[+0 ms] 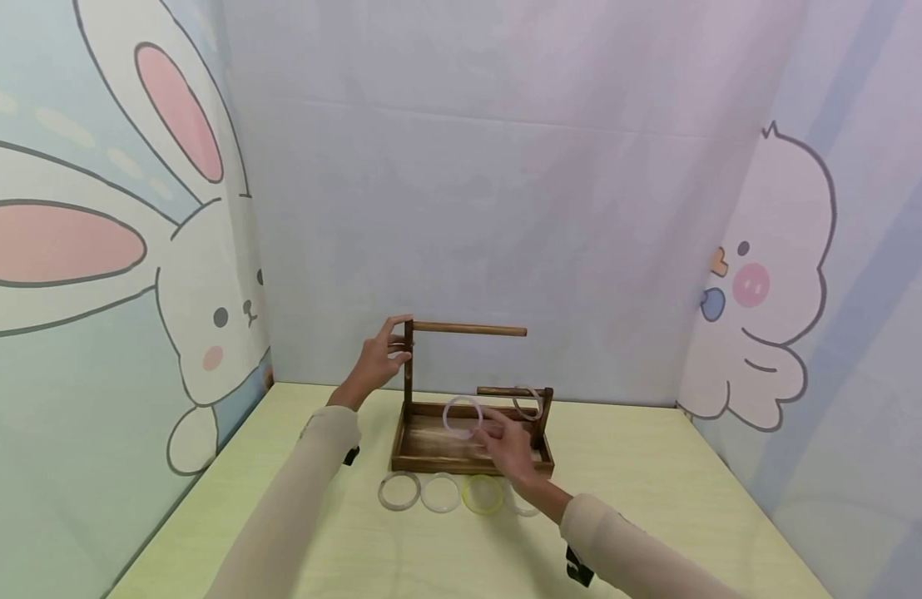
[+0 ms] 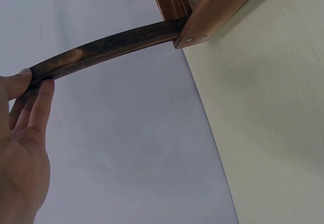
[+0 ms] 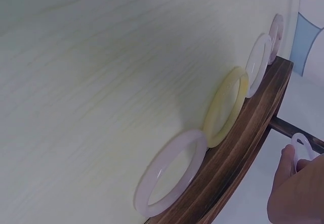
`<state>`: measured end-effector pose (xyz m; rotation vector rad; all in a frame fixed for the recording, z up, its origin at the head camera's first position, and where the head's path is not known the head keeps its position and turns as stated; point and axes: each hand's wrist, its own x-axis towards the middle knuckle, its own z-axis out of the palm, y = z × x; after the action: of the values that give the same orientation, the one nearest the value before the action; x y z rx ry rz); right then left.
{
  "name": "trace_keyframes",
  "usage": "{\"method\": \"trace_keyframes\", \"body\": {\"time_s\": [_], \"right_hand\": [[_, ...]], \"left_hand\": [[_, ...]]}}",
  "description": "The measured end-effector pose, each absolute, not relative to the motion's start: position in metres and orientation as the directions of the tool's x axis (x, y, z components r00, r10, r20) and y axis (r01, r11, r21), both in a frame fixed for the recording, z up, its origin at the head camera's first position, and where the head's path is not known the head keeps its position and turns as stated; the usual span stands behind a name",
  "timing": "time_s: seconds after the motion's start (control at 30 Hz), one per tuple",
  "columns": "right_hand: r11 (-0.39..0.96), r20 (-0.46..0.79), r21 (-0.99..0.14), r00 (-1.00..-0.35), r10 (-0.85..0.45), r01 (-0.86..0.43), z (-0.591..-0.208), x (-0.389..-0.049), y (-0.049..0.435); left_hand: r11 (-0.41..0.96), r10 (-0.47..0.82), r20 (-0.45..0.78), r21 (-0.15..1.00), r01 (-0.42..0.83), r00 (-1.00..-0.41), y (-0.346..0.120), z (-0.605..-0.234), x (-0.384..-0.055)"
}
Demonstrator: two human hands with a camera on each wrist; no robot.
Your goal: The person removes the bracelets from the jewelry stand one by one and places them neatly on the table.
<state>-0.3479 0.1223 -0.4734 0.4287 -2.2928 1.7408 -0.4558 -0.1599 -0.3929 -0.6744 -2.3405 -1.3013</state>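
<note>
A dark wooden stand has a tray base, a tall left post with a long upper bar, and a shorter right post with a low bar. My left hand grips the tall post near its top, thumb and fingers on opposite sides in the left wrist view. Over the tray, my right hand pinches a pale lilac bangle, held upright left of the low bar's free end. Another pale bangle hangs on that low bar.
Along the tray's front edge several bangles lie in a row: a greyish one, a white one, a yellow one and a pale pinkish one, partly hidden by my right wrist in the head view. A curtain hangs behind the table.
</note>
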Motion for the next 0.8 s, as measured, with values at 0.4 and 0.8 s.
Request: {"method": "trace_keyframes", "body": {"time_s": [0.4, 0.8], "right_hand": [[0.101, 0.306, -0.936, -0.923, -0.234, -0.336, -0.479, -0.326, 0.117], [0.072, 0.205, -0.967, -0.91, -0.36, -0.246, -0.491, -0.31, 0.12]], "left_hand": [[0.454, 0.228, 0.529, 0.685, 0.57, -0.817, -0.162, -0.393, -0.455], [0.449, 0.235, 0.545, 0.674, 0.587, -0.805, -0.162, -0.392, -0.454]]}}
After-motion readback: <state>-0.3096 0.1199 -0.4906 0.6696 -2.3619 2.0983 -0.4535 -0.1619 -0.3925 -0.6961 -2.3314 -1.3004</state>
